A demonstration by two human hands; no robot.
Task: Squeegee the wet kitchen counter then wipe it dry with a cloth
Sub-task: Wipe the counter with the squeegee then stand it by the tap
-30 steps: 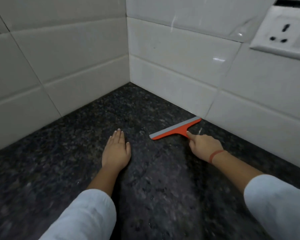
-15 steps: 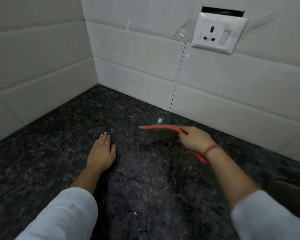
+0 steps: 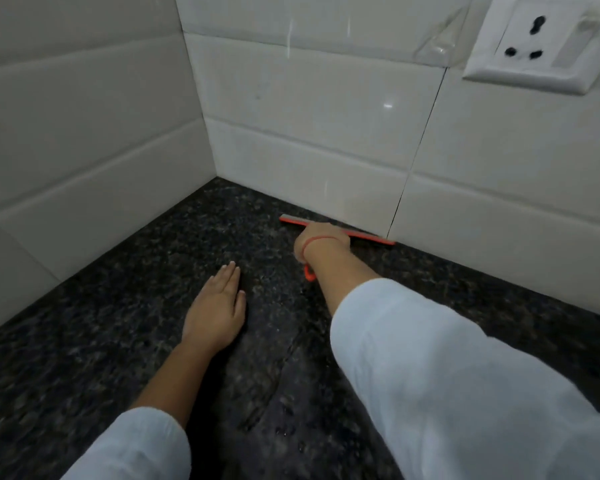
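Observation:
A red squeegee [image 3: 371,238] with a grey blade lies along the foot of the back tiled wall, blade down on the dark speckled granite counter [image 3: 118,334]. My right hand [image 3: 321,241] is closed around its handle, whose red end pokes out below my wrist. My left hand [image 3: 217,310] rests flat on the counter to the left, fingers together, holding nothing. Water drops and a wet streak edge show on the counter near me. No cloth is in view.
White tiled walls meet in a corner [image 3: 215,171] at the back left. A white wall socket [image 3: 537,43] sits high on the right wall above the squeegee.
My right hand has lifted the squeegee off the counter and carried it back to the wall's foot, setting the blade down there. My left hand has stayed flat on the counter.

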